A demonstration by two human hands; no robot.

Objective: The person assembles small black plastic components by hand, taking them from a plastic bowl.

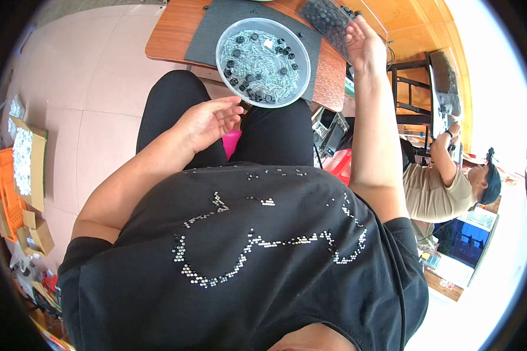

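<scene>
A round translucent tub (221,70) full of small silver screws (263,64) sits at the table's near edge, above my lap. Several black round caps (249,78) lie scattered over the screws, along with one small white piece (268,44). Just below the tub's near rim, my left hand (214,121) is held palm up, its fingers loosely bent and apart, nothing in it. My right hand (366,50) reaches to the right side of a clear plastic box (328,23) of black parts. Its fingers are partly curled but apart; whether they touch the box I cannot tell.
The brown wooden table (168,35) carries a dark grey mat (208,35) under the tub. Wooden panelling (416,20) rises behind at the right, near a black metal stool (410,88). A co-worker (442,187) sits to the right. Cartons (38,167) and an orange crate (3,190) stand on the left floor.
</scene>
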